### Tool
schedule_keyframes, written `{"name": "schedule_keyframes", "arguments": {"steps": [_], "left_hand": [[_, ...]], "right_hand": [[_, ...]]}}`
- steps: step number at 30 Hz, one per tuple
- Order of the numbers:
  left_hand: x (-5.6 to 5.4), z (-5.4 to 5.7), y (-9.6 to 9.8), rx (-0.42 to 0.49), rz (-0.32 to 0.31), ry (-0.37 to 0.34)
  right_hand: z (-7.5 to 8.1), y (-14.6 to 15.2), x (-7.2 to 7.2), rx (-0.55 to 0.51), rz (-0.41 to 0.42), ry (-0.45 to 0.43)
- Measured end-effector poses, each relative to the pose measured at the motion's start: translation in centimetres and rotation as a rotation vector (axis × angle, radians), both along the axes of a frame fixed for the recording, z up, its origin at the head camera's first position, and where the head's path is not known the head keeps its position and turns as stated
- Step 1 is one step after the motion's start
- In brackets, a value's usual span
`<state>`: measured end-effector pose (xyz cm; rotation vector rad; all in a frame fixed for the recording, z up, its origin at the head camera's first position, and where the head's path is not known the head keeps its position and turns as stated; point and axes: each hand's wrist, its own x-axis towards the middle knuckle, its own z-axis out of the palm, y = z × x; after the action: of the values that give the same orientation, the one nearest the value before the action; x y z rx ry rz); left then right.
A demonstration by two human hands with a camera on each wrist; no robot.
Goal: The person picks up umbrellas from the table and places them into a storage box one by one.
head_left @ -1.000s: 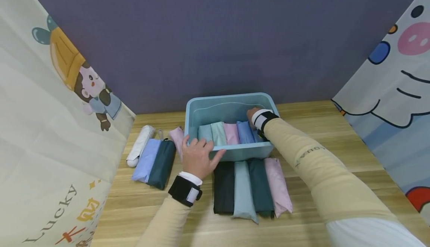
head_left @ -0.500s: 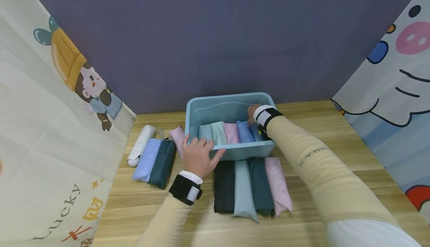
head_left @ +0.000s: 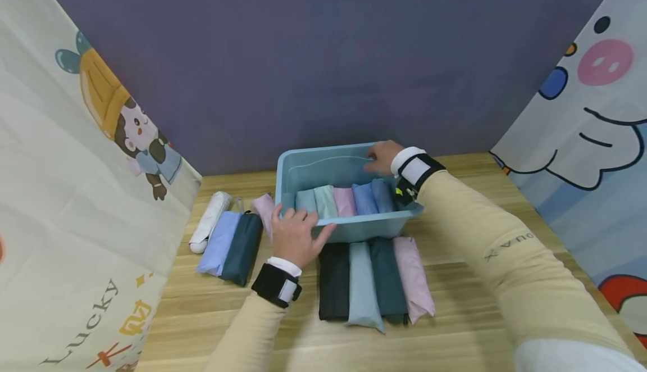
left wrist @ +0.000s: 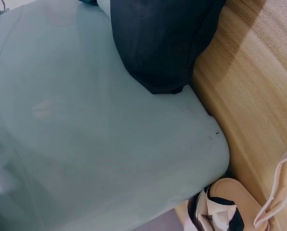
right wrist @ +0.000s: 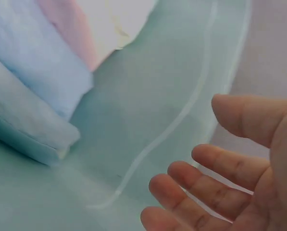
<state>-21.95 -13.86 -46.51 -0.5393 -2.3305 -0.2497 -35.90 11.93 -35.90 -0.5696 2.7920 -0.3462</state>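
On the wooden worktop (head_left: 475, 282), a light blue bin (head_left: 361, 230) contains five fabric pouches side by side; from left to right: grey-blue pouch (head_left: 306, 200), mint pouch (head_left: 326, 202), pink pouch (head_left: 345, 202), blue pouch (head_left: 365, 199), dark blue pouch (head_left: 382, 195). In the head view, the left hand (head_left: 297, 238) rests on the near rim at its left end, thumb spread from the fingers; whether it grips the rim cannot be told. The left wrist view omits this hand but shows the bin's outer wall, with a dark pouch (left wrist: 162, 43) beside it. The right hand (head_left: 385, 157) is located at the bin's rear right. The right wrist view shows what the head view partly hides: thumb and fingers apart, holding nothing, separate from the pouches. Only the head view shows the complete front row: black pouch (head_left: 334, 282), pale teal pouch (head_left: 364, 287), dark green pouch (head_left: 388, 276), pale pink pouch (head_left: 413, 279).
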Motion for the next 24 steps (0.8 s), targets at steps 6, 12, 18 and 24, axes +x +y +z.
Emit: {"name": "schedule_keyframes", "arguments": {"steps": [6,12,18,24], "left_hand": [[0.1,0.0,-0.1,0.003,-0.006,-0.016],[0.2,0.1,-0.1,0.003,-0.012,-0.016],[0.3,0.3,0.0,-0.003,-0.006,-0.044],[0.4,0.4,0.3,-0.005,0.001,-0.073]], "right_hand": [[2.1,1.5,1.7,-0.101,-0.065,0.060],[3.1,3.3,3.5,-0.184,-0.127,0.147],[3.9,5.5,5.0,-0.233,-0.206,0.202],[4.6,8.2,7.4,-0.272,-0.335,0.249]]}}
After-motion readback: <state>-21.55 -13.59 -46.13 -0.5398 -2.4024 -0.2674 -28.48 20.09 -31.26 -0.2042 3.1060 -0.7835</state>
